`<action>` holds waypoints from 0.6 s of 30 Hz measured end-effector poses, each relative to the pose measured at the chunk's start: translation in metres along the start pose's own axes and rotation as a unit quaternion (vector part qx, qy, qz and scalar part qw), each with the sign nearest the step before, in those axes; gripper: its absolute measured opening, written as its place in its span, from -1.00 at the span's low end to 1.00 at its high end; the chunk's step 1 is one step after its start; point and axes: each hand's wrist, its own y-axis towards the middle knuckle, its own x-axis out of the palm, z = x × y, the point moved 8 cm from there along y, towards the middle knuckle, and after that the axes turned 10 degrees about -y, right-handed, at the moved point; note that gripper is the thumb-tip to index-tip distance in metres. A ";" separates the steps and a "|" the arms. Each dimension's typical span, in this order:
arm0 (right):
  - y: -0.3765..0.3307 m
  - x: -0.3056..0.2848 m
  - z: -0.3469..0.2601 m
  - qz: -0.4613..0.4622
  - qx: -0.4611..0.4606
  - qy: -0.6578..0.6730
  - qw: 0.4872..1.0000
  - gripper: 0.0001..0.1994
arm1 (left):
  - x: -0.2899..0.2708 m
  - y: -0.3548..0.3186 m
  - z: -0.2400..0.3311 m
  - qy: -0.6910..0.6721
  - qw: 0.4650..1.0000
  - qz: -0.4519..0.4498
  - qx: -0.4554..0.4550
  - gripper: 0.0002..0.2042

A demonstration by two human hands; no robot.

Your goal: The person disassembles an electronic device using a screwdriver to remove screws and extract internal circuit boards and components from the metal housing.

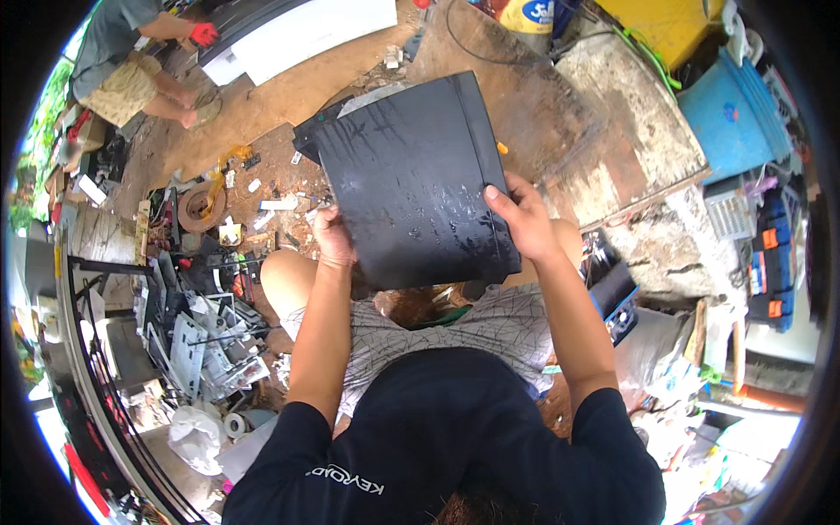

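The person sits low with knees apart, holding a flat black plastic panel with a ridged right edge [411, 179] up in front of the chest. The left hand [333, 238] is curled around the panel's lower left edge, fingers hidden behind it; the right hand [522, 217] clamps the right edge, thumb laid across the front face — so the panel spans the space between both hands and rises well above them.

Beyond the right hand, past the panel's top, stands a round container with a yellow and blue label [530, 14], and further right a blue plastic tub [733, 112] and a yellow box [667, 24]. Just behind the panel lies a worn, stained wooden board [595, 122] on bare brown ground [289, 96].

Out from the left hand, a heap of grey metal and plastic scrap parts [206, 337] covers the ground. Far above it, another person in a red glove [204, 34] crouches beside a white slab [306, 31].
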 end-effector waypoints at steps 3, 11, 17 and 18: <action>-0.001 -0.002 -0.077 0.023 -0.059 -0.299 0.952 -0.43 | -0.022 0.007 -0.006 0.018 1.000 -0.012 -0.021 -0.19; 0.023 0.035 -0.053 0.020 -0.030 -0.598 0.800 -0.40 | -0.061 -0.003 -0.014 0.077 0.981 0.172 -0.036 -0.21; 0.032 0.017 -0.025 0.062 0.017 -0.520 0.852 -0.33 | -0.053 -0.016 -0.056 0.230 0.952 0.119 -0.162 -0.15; 0.031 0.018 -0.026 0.051 0.050 -0.511 0.857 -0.38 | -0.069 -0.011 -0.062 0.310 0.934 0.133 -0.120 -0.07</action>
